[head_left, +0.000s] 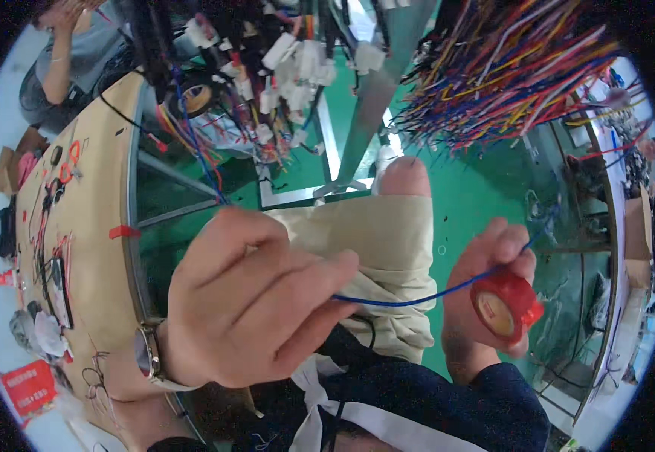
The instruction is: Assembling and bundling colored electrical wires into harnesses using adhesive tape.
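Pinching blue wire [410, 303] in curled left hand [241, 297], right hand [464, 295] half-curled round red tape [515, 300], printed sign [30, 388]

Workshop for electrical wiring: dense hanks of multicoloured wire [508, 75] and clustered white plastic connectors [297, 71], upper area. Tan-topped workbench [105, 196], left, strewn with loose leads and an orange-handled tool [66, 170]. Green floor [455, 196]; bare metal framing [365, 113]; laden shelving, right.
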Demonstrator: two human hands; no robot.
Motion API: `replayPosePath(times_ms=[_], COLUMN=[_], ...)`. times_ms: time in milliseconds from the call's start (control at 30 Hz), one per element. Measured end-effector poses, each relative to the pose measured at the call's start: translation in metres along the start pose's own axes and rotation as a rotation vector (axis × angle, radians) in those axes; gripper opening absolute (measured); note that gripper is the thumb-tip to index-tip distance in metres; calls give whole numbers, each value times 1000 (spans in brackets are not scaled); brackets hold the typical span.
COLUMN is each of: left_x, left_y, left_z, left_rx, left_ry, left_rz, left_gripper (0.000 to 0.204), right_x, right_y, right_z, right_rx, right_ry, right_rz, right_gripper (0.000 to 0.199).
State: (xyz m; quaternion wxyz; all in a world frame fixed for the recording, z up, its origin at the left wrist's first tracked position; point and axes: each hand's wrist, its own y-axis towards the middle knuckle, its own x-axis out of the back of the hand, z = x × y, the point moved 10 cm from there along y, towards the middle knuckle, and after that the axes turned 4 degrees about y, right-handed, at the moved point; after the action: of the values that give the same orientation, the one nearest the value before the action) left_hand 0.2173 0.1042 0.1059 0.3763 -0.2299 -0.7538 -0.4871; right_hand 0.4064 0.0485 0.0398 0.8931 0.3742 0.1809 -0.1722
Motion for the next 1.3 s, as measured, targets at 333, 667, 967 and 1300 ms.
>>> replayPosePath(times_ms=[333,667,967,1300], left_x=[21,17,22,18], left_y=[-19,-30,-36,-37], left_z=[12,20,15,18], left_rx=[-31,-119,-71,-55], left_ry=[-74,64,255,258], left_rz=[42,106,5,31], left_gripper=[28,30,33,31], right_x=[-10,-38,-41,-36], right_y=[-17,-50,-59,-53], right_z=[-5,15,8,1], right_rx=[-84,36,237,210], right_ry=[-7,-559,-546,-496], right_rz=[115,538,475,556], right_gripper=[14,23,22,25])
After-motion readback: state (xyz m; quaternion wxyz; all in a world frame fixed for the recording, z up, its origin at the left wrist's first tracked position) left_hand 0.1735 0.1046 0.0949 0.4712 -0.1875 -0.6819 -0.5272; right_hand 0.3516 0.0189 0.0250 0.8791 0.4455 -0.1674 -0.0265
